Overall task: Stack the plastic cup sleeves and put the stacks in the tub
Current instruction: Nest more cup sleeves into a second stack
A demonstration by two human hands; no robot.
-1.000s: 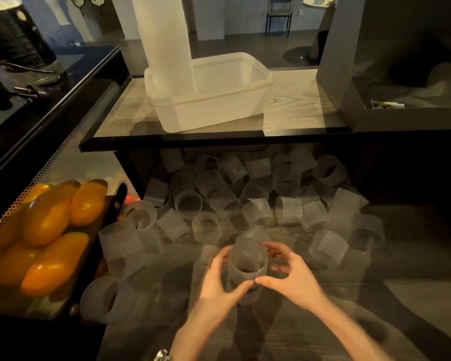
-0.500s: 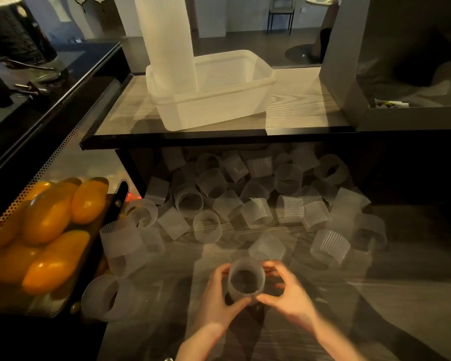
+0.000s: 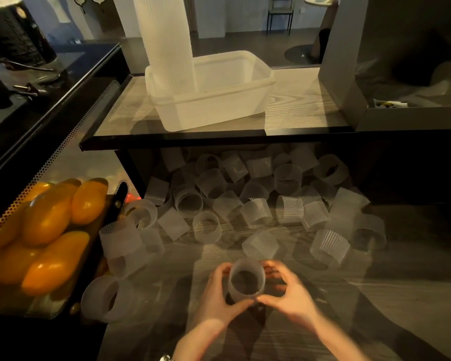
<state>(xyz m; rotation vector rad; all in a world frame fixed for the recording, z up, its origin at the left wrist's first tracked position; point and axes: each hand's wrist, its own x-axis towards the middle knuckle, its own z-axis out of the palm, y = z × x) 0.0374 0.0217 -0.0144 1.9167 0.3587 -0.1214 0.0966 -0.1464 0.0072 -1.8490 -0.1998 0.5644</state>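
Both hands hold one translucent ribbed cup sleeve [image 3: 246,281] upright over the wooden table, its open top facing me. My left hand [image 3: 217,298] curls round its left side and my right hand [image 3: 289,293] round its right, thumbs meeting under its near rim. Whether it is a single sleeve or a short stack I cannot tell. Several loose sleeves [image 3: 257,209] lie scattered beyond my hands and under the shelf. On the shelf stands the white plastic tub [image 3: 219,100], with a tall stack of sleeves [image 3: 167,40] upright in its left end.
A mesh basket of orange-yellow fruit [image 3: 47,230] stands at the left edge. More sleeves [image 3: 110,298] lie beside it. The raised wooden shelf [image 3: 297,110] overhangs the far sleeves. A grey box [image 3: 401,74] stands on its right end, a dark counter [image 3: 37,82] at far left.
My hands have drawn the held sleeve a little nearer to me and lower. It now stands with its opening toward me. The loose sleeves have not moved.
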